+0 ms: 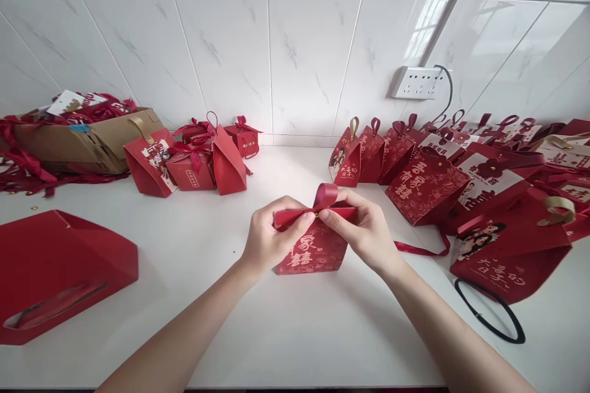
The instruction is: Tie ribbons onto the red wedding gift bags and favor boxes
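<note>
A red gift box (318, 253) with pale lettering and flower prints stands upright on the white table. A dark red ribbon loop (325, 194) rises from its top edge, with a small gold fastener at the loop's base. My left hand (276, 234) pinches the top edge on the left, thumb in front beside the fastener and fingers behind. On the right, my right hand (362, 227) grips the same edge, its thumb tip at the fastener. The fingers behind the box are partly hidden.
Many finished red boxes (426, 187) crowd the right side, near a black ring (491, 313). Small red boxes (191, 169) and a cardboard box of ribbons (104, 144) stand back left. A large red box (69, 264) lies at left. A white socket strip (420, 83) is on the wall.
</note>
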A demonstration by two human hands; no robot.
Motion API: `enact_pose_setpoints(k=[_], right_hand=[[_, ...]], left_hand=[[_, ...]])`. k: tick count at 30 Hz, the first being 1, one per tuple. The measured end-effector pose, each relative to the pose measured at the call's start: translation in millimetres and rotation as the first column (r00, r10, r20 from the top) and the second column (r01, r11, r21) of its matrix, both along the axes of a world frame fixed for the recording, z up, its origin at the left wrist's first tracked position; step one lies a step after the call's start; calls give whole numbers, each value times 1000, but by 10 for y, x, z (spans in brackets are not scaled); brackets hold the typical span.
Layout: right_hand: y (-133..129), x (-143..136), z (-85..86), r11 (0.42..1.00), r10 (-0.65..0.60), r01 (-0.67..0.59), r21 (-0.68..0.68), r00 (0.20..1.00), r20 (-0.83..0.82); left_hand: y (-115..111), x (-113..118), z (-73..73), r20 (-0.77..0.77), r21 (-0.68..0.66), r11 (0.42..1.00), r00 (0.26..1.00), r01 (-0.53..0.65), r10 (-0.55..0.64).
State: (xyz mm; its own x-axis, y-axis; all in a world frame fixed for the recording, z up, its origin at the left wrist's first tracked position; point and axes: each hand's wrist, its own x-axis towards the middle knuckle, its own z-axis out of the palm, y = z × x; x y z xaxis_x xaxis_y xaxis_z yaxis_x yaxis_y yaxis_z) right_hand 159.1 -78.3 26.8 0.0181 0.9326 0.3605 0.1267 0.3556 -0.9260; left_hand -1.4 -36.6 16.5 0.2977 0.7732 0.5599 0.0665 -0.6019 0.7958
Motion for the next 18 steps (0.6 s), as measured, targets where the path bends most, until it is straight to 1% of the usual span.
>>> enact_pose_setpoints(k=[3, 6, 7, 8, 9, 10, 11, 12, 13, 14, 15, 16, 17, 18], right_hand=[[-3, 5, -1, 997, 28, -32, 68, 998, 58], [-23, -4, 4, 992, -1, -9, 126, 997, 76], [-32, -3, 7, 992, -4, -4, 129, 998, 64], [-39, 2, 11, 993, 5, -9, 117, 999, 42], [-43, 13, 12, 995, 30, -31, 91, 999, 10], [-43, 29, 11, 995, 79, -77, 57, 996, -31], [-37, 49, 7, 989, 146, -144, 22, 986, -86], [-26, 70, -2, 975, 219, -222, -4, 964, -151], [-12, 91, -13, 954, 291, -301, -13, 931, -221], [4, 109, -27, 929, 354, -370, -3, 891, -285], [21, 125, -41, 908, 399, -419, 18, 851, -341], [38, 137, -56, 895, 424, -444, 41, 820, -384], [53, 145, -69, 890, 433, -452, 57, 802, -411], [66, 150, -81, 888, 438, -455, 67, 791, -427]], left_hand=[[-25, 6, 0, 9, 54, 998, 1000, -20, 20], [-21, -17, -5, 29, 42, 999, 1000, -7, 6], [-6, -37, -2, 40, 13, 1000, 999, 26, -26], [17, -62, 5, 51, -35, 994, 994, 99, -97], [45, -88, 15, 73, -99, 973, 977, 209, -202], [76, -111, 28, 115, -176, 924, 939, 341, -324], [105, -127, 41, 178, -257, 847, 885, 464, -431], [129, -133, 51, 252, -329, 763, 831, 556, -497], [144, -127, 57, 308, -395, 696, 800, 600, -515], [149, -111, 56, 326, -461, 659, 804, 594, -497], [143, -88, 49, 301, -530, 639, 828, 558, -473], [126, -61, 37, 242, -597, 614, 846, 516, -476], [101, -35, 20, 171, -656, 584, 847, 479, -503], [71, -13, 2, 113, -698, 551, 830, 458, -547]])
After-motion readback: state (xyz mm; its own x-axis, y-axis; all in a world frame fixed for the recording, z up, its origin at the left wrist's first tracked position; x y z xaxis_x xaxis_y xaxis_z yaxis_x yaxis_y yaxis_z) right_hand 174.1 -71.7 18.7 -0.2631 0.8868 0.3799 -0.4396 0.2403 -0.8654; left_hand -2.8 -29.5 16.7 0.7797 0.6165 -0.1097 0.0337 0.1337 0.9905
